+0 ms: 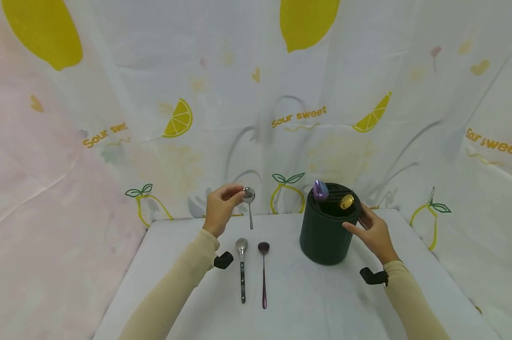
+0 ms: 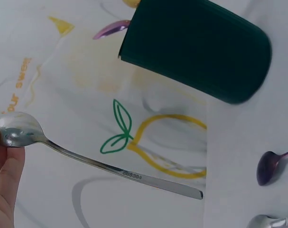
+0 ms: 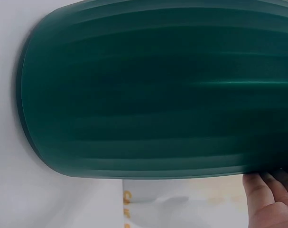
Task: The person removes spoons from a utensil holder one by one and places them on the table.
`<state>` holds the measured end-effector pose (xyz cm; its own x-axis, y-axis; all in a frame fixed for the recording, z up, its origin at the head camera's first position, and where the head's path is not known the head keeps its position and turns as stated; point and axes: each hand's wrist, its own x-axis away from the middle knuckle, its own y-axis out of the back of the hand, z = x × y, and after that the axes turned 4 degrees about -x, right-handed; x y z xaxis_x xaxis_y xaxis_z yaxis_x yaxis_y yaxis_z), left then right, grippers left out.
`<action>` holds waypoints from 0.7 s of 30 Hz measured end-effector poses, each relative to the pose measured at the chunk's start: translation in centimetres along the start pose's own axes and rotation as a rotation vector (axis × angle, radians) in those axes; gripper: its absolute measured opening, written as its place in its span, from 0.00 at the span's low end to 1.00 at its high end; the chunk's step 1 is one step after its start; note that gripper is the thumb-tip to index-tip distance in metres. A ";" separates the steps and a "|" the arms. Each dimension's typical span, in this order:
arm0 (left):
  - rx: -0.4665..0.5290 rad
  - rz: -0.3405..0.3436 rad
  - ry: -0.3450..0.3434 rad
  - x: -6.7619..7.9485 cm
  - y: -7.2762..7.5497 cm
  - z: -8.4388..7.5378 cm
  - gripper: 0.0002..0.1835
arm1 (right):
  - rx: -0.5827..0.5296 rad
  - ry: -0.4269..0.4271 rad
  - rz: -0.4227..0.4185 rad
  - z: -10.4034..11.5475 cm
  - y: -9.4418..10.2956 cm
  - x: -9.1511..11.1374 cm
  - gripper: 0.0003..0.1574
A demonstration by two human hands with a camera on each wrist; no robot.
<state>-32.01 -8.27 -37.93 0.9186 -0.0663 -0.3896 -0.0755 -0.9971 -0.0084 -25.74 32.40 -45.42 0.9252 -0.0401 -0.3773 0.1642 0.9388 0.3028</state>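
My left hand (image 1: 222, 206) pinches a silver spoon (image 1: 249, 198) by its bowl, above the back of the table. The spoon's handle points down in the head view; in the left wrist view the whole spoon (image 2: 120, 171) shows, with small stamped letters on its handle. At the right stands a dark green utensil holder (image 1: 325, 238), and my right hand (image 1: 372, 231) grips its right side near the rim, thumb toward the front. Inside the holder are a purple iridescent spoon (image 1: 320, 191) and a gold spoon (image 1: 347, 201), bowls up, their handles hidden.
Two more spoons lie side by side on the white table (image 1: 298, 297): one with a dark patterned handle (image 1: 242, 278), one dark purple (image 1: 264, 276). Behind the table hangs a white cloth (image 1: 222, 71) printed with lemons.
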 end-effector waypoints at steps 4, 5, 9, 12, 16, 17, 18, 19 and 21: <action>-0.039 -0.001 0.038 0.2 1.5 0.6 0.14 | -0.012 -0.008 -0.002 -0.2 0.2 0.0 0.53; -0.048 -0.004 0.050 0.3 1.9 0.7 0.15 | -0.013 -0.007 -0.003 -0.2 0.2 0.0 0.53; -0.057 -0.031 0.111 0.7 4.0 1.3 0.16 | 0.002 0.008 0.000 -0.3 0.3 -0.2 0.52; -0.064 -0.054 0.143 1.0 5.1 1.7 0.18 | 0.021 0.018 -0.005 -0.3 0.4 0.0 0.51; -0.060 -0.087 0.177 1.4 6.2 2.1 0.17 | 0.021 0.022 -0.010 -0.3 0.4 0.1 0.51; -0.051 -0.094 0.191 1.5 6.5 2.2 0.17 | 0.017 0.023 -0.009 -0.4 0.4 0.0 0.51; -0.042 -0.096 0.208 1.5 6.8 2.2 0.17 | 0.014 0.024 -0.007 -0.4 0.3 0.0 0.51; -0.028 -0.098 0.227 1.6 7.1 2.3 0.17 | 0.012 0.026 -0.006 -0.5 0.2 -0.1 0.51; 0.001 -0.095 0.269 1.6 7.7 2.5 0.18 | 0.014 0.026 -0.002 -0.6 0.1 -0.3 0.51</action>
<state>-32.10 -15.96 -40.89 0.9915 0.0201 -0.1283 0.0159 -0.9993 -0.0342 -26.21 32.76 -45.79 0.9159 -0.0325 -0.4000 0.1705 0.9338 0.3144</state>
